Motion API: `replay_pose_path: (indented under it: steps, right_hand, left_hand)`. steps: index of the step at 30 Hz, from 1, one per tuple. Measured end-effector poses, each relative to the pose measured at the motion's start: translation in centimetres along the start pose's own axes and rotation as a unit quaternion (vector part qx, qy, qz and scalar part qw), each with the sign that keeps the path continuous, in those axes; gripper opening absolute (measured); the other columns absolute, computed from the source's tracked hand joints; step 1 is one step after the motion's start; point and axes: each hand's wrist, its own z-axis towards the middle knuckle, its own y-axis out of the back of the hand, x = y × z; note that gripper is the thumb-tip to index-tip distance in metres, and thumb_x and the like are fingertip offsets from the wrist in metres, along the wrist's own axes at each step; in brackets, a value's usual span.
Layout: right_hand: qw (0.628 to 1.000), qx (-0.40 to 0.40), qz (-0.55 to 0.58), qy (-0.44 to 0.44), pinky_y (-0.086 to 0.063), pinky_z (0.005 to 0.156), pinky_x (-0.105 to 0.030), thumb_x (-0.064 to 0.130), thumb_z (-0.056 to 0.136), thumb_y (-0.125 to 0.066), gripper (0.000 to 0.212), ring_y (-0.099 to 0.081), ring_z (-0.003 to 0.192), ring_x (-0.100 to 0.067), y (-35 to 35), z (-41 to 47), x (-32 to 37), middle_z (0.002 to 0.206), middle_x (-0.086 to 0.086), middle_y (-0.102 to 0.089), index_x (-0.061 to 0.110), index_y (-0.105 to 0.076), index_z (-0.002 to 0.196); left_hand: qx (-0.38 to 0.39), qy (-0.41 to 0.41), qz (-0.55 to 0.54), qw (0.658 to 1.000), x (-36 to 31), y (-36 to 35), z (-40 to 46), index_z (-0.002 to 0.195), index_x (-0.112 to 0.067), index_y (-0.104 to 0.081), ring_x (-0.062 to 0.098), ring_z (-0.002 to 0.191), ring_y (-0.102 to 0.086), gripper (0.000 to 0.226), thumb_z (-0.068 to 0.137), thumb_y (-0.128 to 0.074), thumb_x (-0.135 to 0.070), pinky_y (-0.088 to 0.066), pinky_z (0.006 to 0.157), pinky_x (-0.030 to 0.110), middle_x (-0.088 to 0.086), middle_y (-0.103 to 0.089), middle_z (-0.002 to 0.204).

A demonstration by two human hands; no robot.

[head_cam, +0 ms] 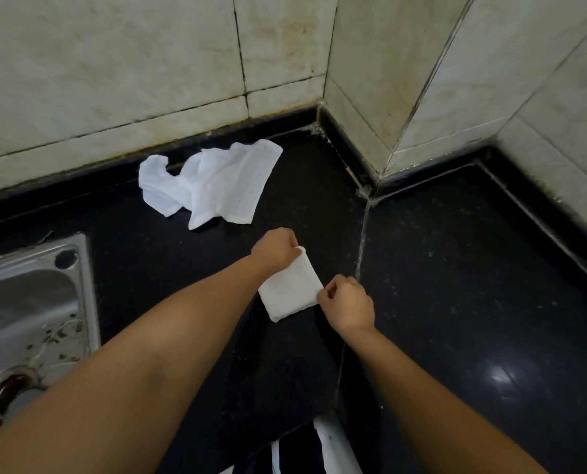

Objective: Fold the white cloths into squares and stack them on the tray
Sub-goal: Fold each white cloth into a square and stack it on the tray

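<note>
Pinching at both ends now, the person works a small folded white cloth square just right of the frame's centre, on the glossy black speckled stone countertop. The left hand, reaching in on a bare forearm from the lower left, has its fingers curled around the square's upper corner, gripping it tight. The right hand, coming up from the lower right, nips the square's right-hand corner between thumb and fingertips. Between the two hands the folded cloth runs diagonally, its lower edge lying against the dark stone; whether the held corners are lifted off the surface I cannot tell. Up above, in the upper middle of the frame, a crumpled white woven cloth lies loose and unfolded on the same counter, close to the back wall and well apart from both hands. Off at the left edge sits a stainless steel sink, its basin flecked with dark specks and a round drain showing at the lower left. Pale, stained marble-look wall tiles fill the top of the frame and wrap round the corner at upper right. At the bottom edge, between the forearms, a bit of black and white fabric pokes in, too cropped to identify.
</note>
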Motion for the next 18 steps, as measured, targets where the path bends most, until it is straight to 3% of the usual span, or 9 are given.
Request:
replay_pose_path:
  steps: [5,9,12,15,18]
  right_hand:
    - [0.997,0.025,-0.067,0.011,-0.041,0.088,-0.038,0.029,0.089,-0.05,0.022,-0.052,0.107,-0.025,0.6,0.6,0.2,0.111,-0.006,-0.056,0.014,-0.059,0.103]
    - [1.0,0.017,-0.009,0.015,-0.043,0.097,-0.04,0.026,0.092,-0.048,0.037,-0.05,0.117,-0.028,1.9,2.4,2.1,0.126,-0.01,-0.052,0.011,-0.052,0.126]
    - [0.998,0.053,-0.02,0.008,-0.047,0.093,-0.042,0.029,0.095,-0.046,0.038,-0.053,0.114,-0.031,1.7,3.7,3.8,0.126,-0.016,-0.053,0.004,-0.05,0.123]
    - [0.994,0.083,-0.071,-0.014,-0.047,0.094,-0.042,0.031,0.095,-0.049,0.04,-0.053,0.116,-0.032,1.0,4.4,4.8,0.127,-0.016,-0.053,0.004,-0.047,0.124]
    - [0.989,0.092,-0.111,-0.029,-0.044,0.099,-0.044,0.03,0.094,-0.049,0.039,-0.054,0.116,-0.031,0.5,4.7,5.3,0.128,-0.013,-0.055,0.008,-0.048,0.126]
  left_hand:
    - [-0.039,-0.026,-0.043,0.998,0.5,-0.4,-0.4,0.105,-0.015,-0.055,0.014,0.082,-0.056,0.017,0.092,-0.058,-0.027,-0.047,0.075,0.029,0.001,-0.061,0.089]
    - [-0.144,-0.009,-0.155,0.977,2.0,1.2,-2.4,0.098,-0.013,-0.052,0.014,0.072,-0.054,0.016,0.093,-0.056,-0.028,-0.046,0.07,0.032,-0.004,-0.052,0.073]
    - [-0.172,0.075,-0.149,0.971,4.5,1.2,-4.3,0.095,-0.011,-0.048,0.023,0.085,-0.06,0.025,0.095,-0.051,-0.036,-0.044,0.069,0.033,0.005,-0.059,0.088]
    - [-0.108,0.142,-0.115,0.977,6.1,-0.5,-5.8,0.108,-0.005,-0.049,0.027,0.097,-0.061,0.048,0.092,-0.049,-0.051,-0.047,0.077,0.035,0.012,-0.062,0.108]
    - [-0.063,0.154,-0.084,0.983,5.8,-1.9,-6.6,0.12,-0.007,-0.051,0.026,0.107,-0.06,0.06,0.088,-0.051,-0.057,-0.048,0.082,0.036,0.01,-0.059,0.119]
